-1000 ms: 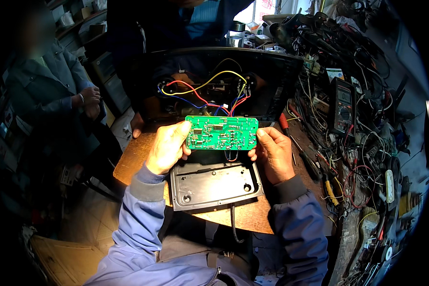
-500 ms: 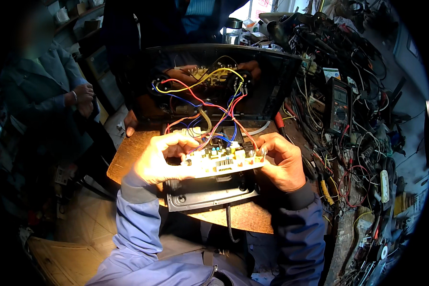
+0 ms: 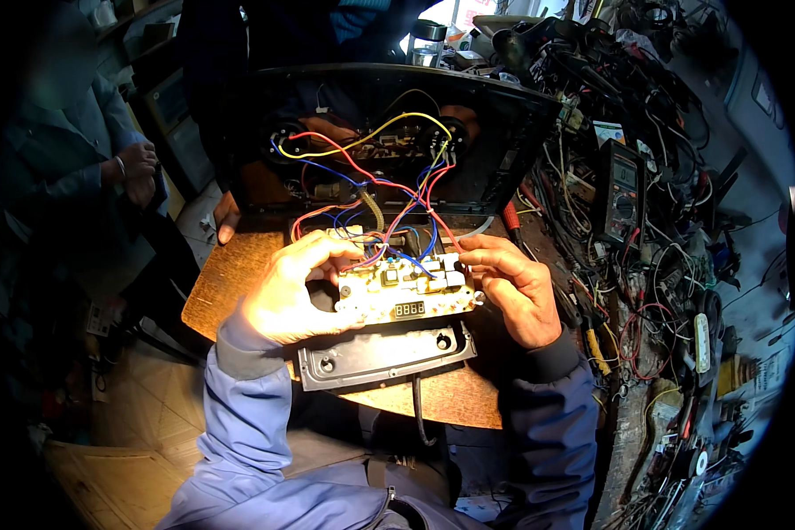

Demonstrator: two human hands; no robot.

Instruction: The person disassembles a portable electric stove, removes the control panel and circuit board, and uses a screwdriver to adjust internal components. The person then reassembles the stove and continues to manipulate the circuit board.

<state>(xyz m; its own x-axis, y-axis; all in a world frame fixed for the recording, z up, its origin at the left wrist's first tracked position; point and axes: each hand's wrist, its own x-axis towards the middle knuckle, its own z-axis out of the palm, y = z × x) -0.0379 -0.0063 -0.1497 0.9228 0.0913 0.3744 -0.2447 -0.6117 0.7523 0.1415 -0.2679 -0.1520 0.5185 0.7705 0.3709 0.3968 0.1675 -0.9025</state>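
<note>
A brightly lit circuit board [image 3: 406,290] with a small digit display is held level in front of me. My left hand [image 3: 283,291] grips its left end, thumb along the near edge and fingers above. At the right end, my right hand [image 3: 514,290] has thumb and fingers closed on the board's edge. Red, blue and yellow wires [image 3: 402,181] run from the board up to a dark, upright glossy panel [image 3: 495,190] with round parts on it. Beneath the board lies a black plastic casing [image 3: 384,358] with screw holes, partly hidden.
Everything rests on a worn wooden board [image 3: 230,274]. Another person's hand [image 3: 227,216] touches the panel's left side. A second person stands left with hands [image 3: 137,168] together. On the right are a multimeter [image 3: 625,190], tangled cables [image 3: 583,115] and a red-handled tool [image 3: 511,215].
The circuit board has tipped so its component side and display face me more. My right fingers have shifted along its right end, and the whole view has moved slightly.
</note>
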